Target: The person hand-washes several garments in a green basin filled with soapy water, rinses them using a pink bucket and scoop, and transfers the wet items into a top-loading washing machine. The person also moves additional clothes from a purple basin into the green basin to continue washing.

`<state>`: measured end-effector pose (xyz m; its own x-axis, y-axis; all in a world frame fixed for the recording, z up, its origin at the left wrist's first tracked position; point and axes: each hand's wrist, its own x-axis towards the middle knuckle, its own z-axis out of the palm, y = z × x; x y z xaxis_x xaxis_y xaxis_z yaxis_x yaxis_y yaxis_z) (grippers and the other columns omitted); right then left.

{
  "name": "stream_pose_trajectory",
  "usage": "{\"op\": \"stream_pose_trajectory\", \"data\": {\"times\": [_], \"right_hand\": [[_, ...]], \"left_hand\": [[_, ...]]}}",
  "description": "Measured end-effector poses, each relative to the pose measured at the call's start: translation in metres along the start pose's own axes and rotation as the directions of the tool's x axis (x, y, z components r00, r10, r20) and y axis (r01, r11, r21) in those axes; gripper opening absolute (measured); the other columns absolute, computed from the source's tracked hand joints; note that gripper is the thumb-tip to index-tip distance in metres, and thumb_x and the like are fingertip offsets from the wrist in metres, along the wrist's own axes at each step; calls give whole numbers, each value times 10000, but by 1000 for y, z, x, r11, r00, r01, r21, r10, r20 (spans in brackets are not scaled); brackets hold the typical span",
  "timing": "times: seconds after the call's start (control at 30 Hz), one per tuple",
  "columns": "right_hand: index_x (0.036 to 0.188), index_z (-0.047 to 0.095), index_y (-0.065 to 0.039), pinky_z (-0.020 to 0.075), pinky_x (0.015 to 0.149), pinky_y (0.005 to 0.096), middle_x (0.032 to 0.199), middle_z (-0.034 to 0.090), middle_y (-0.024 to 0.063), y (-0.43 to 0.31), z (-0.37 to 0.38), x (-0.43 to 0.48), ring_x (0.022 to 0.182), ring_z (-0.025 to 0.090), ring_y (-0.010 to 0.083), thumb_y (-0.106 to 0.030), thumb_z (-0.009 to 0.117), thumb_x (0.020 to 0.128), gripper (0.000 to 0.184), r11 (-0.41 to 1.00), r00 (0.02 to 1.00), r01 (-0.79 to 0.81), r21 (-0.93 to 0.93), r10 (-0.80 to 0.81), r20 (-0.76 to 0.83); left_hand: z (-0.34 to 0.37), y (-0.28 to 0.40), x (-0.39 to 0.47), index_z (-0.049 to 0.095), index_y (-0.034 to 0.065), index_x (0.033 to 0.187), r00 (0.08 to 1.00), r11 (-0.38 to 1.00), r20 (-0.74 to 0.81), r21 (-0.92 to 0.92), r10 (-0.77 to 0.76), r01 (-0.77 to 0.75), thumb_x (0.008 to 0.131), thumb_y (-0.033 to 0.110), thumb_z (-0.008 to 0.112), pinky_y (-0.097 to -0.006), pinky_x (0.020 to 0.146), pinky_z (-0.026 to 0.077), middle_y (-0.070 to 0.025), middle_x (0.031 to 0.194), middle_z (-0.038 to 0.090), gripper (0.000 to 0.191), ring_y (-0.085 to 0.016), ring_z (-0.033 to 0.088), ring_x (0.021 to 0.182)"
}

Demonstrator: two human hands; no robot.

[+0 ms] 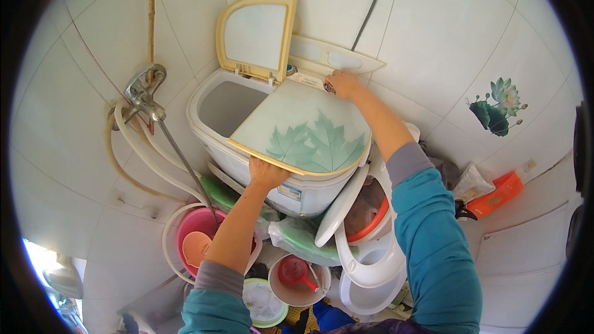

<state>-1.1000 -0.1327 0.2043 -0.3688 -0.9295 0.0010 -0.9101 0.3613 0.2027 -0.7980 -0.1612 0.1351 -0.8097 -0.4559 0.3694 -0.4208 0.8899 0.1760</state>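
Note:
Before me stands a white twin-tub washing machine [222,157] against the tiled wall. Its left lid [255,37], cream-framed, is raised, showing the inside of a grey tub [227,109]. The right lid [260,125], printed with green maple leaves, lies across the other side. My left hand [267,172] grips this lid's front edge from below, its fingertips hidden under it. At the back panel, my right hand [342,84] has its fingers around a dark round control knob [328,87]. A second knob [291,69] sits further left on the panel.
A chrome shower mixer [144,95] with hoses is on the left wall. Below are a pink bucket [185,222] with an orange scoop [195,247], a beige bucket [277,283] holding a red ladle [293,269], and a green-rimmed basin [280,317]. A white toilet seat [371,276] stands right.

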Motion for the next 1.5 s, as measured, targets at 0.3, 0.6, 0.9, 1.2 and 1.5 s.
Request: {"op": "stream_pose_trajectory", "data": {"times": [0.3, 0.6, 0.9, 1.2, 1.5], "right_hand": [[1249, 452, -146, 383, 917, 382, 1237, 471, 119, -32, -51, -128, 1153, 428, 260, -343, 674, 708, 617, 714, 846, 528, 460, -396, -357], [1133, 544, -165, 466, 739, 304, 1097, 563, 44, -61, -39, -195, 940, 564, 185, -138, 653, 638, 508, 852, 653, 521, -57, -440, -617], [1186, 514, -93, 460, 640, 326, 846, 627, 110, 12, -80, -140, 688, 594, 232, -339, 543, 848, 419, 716, 693, 72, 695, 464, -551], [1232, 469, -75, 431, 815, 402, 1008, 606, 170, 76, -57, -76, 951, 562, 339, -459, 400, 883, 523, 684, 650, -95, 723, 593, -476], [1269, 428, -83, 418, 846, 410, 1053, 592, 168, 76, -54, -79, 997, 543, 340, -451, 394, 884, 534, 680, 658, -136, 721, 606, -448]], "left_hand": [[-2, 0, 0, 539, 163, 1165, 980, 997, -182, 2, 81, -82, 720, 424, 583, -417, 905, 368, -53, 1153, 548, 518, -256, 493, 1074], [-10, 1, 3, 506, 101, 1180, 995, 996, -61, -34, 76, -78, 711, 436, 583, -413, 938, 333, -93, 1194, 511, 581, -264, 464, 1105], [-20, 4, 7, 104, 138, 1405, 998, 994, -47, -106, 34, -38, 716, 371, 597, -422, 984, 300, -114, 1453, 155, 879, -286, 456, 1127], [-23, 5, 6, 122, 51, 1391, 995, 991, -84, -116, 59, -68, 714, 357, 596, -399, 934, 332, -149, 1431, 211, 882, -296, 454, 1123], [-22, 5, 7, 114, 128, 1402, 998, 994, -58, -103, 34, -39, 717, 369, 593, -420, 986, 293, -114, 1440, 195, 869, -276, 436, 1138]]}}
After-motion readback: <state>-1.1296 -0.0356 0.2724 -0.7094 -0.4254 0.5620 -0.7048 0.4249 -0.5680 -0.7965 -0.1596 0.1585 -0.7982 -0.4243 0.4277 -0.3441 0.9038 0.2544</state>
